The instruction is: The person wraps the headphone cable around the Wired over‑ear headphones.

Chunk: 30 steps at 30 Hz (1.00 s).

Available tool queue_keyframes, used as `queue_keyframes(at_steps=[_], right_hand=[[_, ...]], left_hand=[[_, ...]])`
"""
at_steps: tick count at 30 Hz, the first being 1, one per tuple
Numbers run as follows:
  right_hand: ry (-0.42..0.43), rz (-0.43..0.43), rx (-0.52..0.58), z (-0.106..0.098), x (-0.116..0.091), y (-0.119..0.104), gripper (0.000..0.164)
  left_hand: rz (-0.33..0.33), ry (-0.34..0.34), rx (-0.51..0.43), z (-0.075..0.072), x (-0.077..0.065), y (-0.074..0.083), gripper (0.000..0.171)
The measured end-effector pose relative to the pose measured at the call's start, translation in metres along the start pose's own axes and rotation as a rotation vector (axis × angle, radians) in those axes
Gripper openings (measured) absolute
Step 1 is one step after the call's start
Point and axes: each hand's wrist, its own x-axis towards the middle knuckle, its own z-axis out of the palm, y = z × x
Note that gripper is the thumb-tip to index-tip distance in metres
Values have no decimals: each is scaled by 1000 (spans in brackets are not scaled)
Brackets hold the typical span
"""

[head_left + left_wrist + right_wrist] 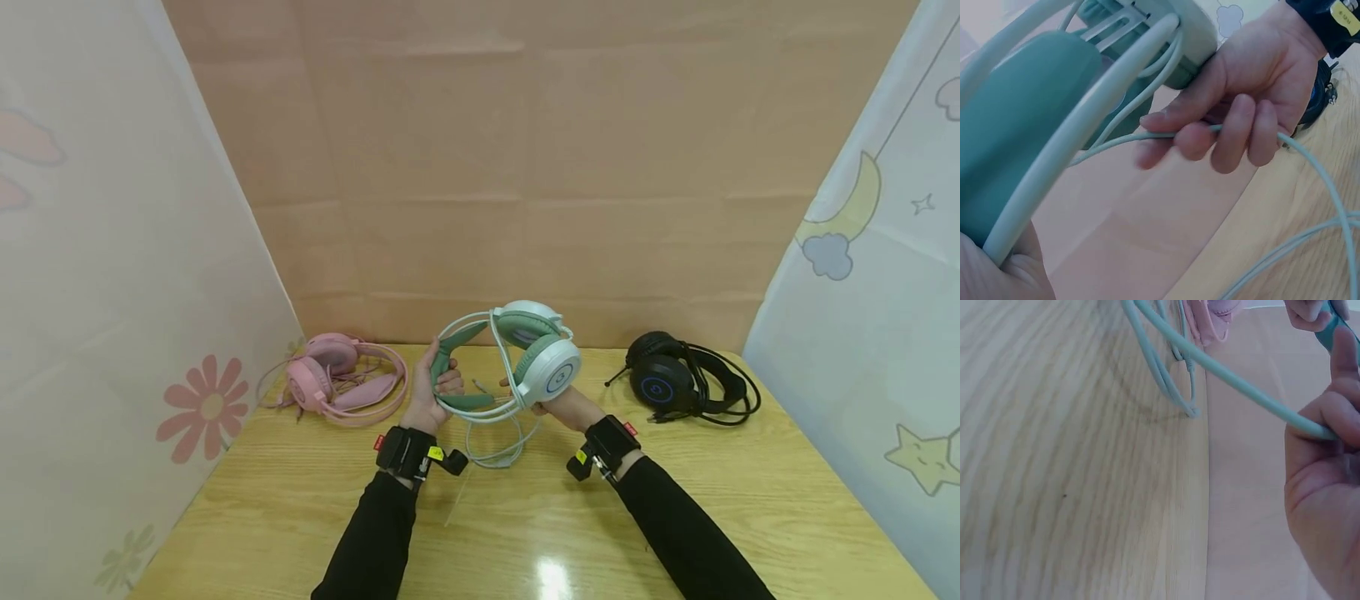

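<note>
My left hand (429, 400) grips the headband of white and green headphones (549, 372), held up over the middle of the table. Their ear cups point to the right, one above the other. Just below the cups, my right hand (573, 410) pinches the pale green cable (1319, 164) between thumb and fingers. In the left wrist view the cable runs from the cup through those curled fingers. Lower down it drops in loops (495, 462) toward the tabletop. Part of my right hand is hidden behind the lower cup in the head view.
Pink headphones (360, 393) lie at the left on the wooden table (510, 533). Black headphones (660, 379) with a microphone and bundled cable lie at the right. A brown paper wall (525, 167) stands behind, with patterned white sheets (135, 250) at both sides.
</note>
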Motion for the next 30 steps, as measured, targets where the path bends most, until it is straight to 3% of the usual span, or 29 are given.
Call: queue_keyframes(at_steps=[3,7,11,14,19,23,30], right_hand=[[43,86,-14,-1,0,7,35],[26,163,19,-3,1,18,45],[-35,155,43,-2,-1,21,51],[-65,133,13,0,-3,19,47],[-48,136,-23,3,-7,15,38],[-28,162,-41,4,-10,12,44],[-71,132,-147,6,-11,6,41]], left_hand=[[18,7,-15,-2,-1,0,44],[35,19,-31,-4,-2,-1,44],[51,35,-43,-4,-1,-1,44],[67,47,-54,-5,0,0,45],[106,80,-68,-8,1,4,46],[124,100,-58,-11,3,4,46],[165,144,-43,-12,6,0,46]])
